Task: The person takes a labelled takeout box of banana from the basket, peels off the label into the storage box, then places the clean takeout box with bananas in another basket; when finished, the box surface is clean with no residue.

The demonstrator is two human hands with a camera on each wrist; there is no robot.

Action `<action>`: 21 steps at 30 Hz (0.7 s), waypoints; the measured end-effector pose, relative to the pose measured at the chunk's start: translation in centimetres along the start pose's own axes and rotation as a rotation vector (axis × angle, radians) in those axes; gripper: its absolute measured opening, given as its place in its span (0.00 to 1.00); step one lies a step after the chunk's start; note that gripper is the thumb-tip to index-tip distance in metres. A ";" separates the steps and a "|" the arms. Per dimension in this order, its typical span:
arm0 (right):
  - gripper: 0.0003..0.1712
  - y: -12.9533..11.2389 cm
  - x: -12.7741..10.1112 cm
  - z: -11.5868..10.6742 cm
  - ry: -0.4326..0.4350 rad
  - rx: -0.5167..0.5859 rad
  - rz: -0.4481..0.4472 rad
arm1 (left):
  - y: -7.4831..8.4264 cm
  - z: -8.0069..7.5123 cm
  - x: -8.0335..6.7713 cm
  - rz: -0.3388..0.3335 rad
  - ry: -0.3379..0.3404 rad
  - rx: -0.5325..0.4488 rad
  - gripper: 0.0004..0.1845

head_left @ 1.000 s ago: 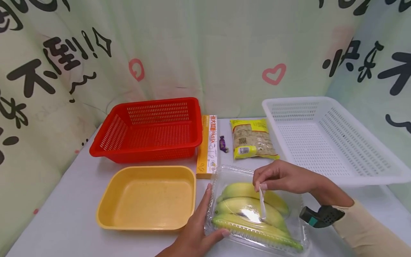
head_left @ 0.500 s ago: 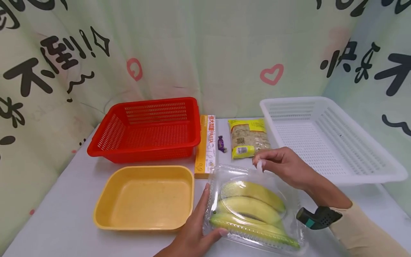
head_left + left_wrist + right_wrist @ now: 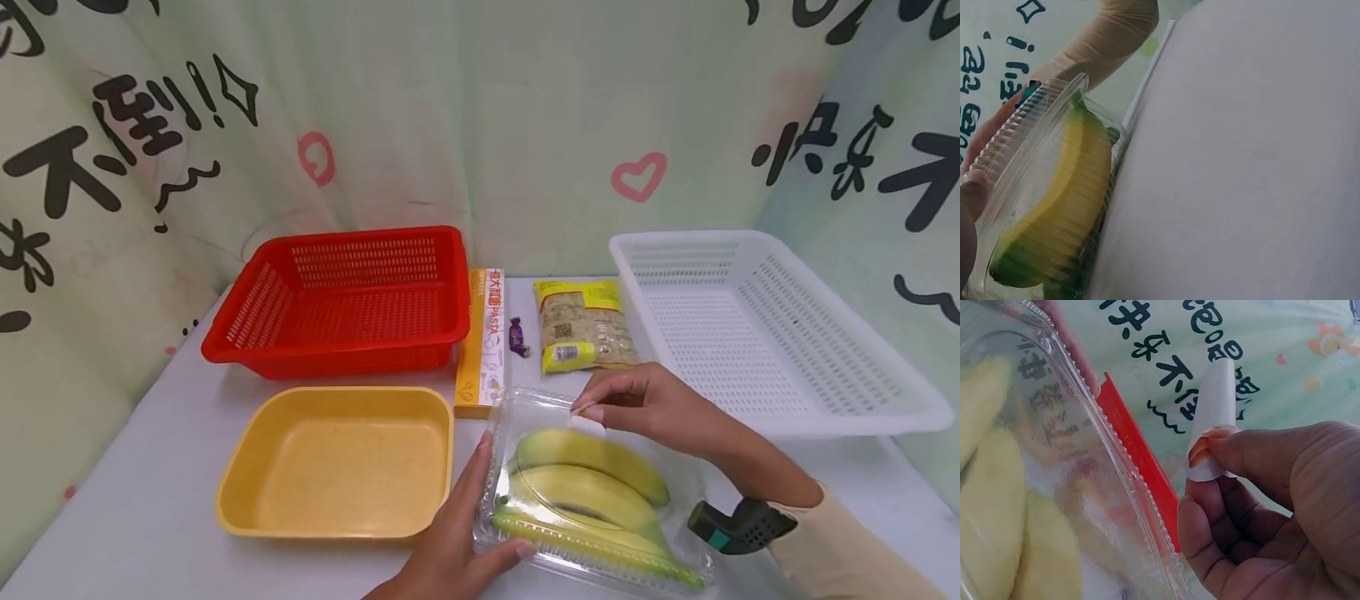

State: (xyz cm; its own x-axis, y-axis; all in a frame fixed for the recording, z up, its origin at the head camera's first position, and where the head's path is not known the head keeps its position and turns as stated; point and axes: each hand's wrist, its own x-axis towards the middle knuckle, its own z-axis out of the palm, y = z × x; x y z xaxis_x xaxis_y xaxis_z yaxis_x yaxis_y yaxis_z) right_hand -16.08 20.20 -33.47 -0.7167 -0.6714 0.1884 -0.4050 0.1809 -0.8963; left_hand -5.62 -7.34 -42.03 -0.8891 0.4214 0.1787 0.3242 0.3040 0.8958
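Note:
Bananas (image 3: 577, 492) lie inside a clear plastic clamshell box (image 3: 686, 467) near the front of the table. My left hand (image 3: 457, 537) holds the box's near left corner, thumb on the near side and fingers along the left side. Between thumb and fingers, my right hand (image 3: 652, 408) pinches a small white label (image 3: 588, 427) over the far part of the lid. The right wrist view shows this label (image 3: 1216, 412) curled, with orange-red print on it. Whether the label touches the lid is unclear. In the left wrist view, one banana (image 3: 1075, 187) shows through the box's side.
Behind stand a red basket (image 3: 345, 362) and a white basket (image 3: 780, 421). A yellow tray (image 3: 337, 462) lies left of the box. Between the baskets are a pasta box (image 3: 480, 342), a purple-wrapped candy (image 3: 517, 337) and a yellow-and-brown food packet (image 3: 585, 325).
My right hand went from over the bananas toward the far side, lifting the label off that spot, then came slightly left and nearer. My left hand stays on the box.

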 end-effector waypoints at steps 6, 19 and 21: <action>0.08 -0.1 -0.2 -0.1 0.001 -0.020 -0.010 | 0.9 0.1 -0.5 -0.027 0.030 0.068 0.56; 0.11 -0.9 0.8 -0.3 -0.015 -0.140 0.130 | 3.2 -2.2 -0.1 0.004 0.050 -0.135 0.45; 0.12 -1.2 1.2 -0.4 -0.016 -0.170 0.141 | 3.5 -2.8 0.0 -0.039 0.048 -0.174 0.41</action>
State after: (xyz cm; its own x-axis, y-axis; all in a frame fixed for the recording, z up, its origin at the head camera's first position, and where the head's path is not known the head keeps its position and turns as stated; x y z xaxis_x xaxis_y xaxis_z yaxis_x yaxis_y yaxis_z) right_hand -16.66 19.43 -31.99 -0.7642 -0.6423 0.0583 -0.3925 0.3914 -0.8323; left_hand -5.35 -8.70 -37.78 -0.9156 0.3698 0.1577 0.2319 0.1654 0.9586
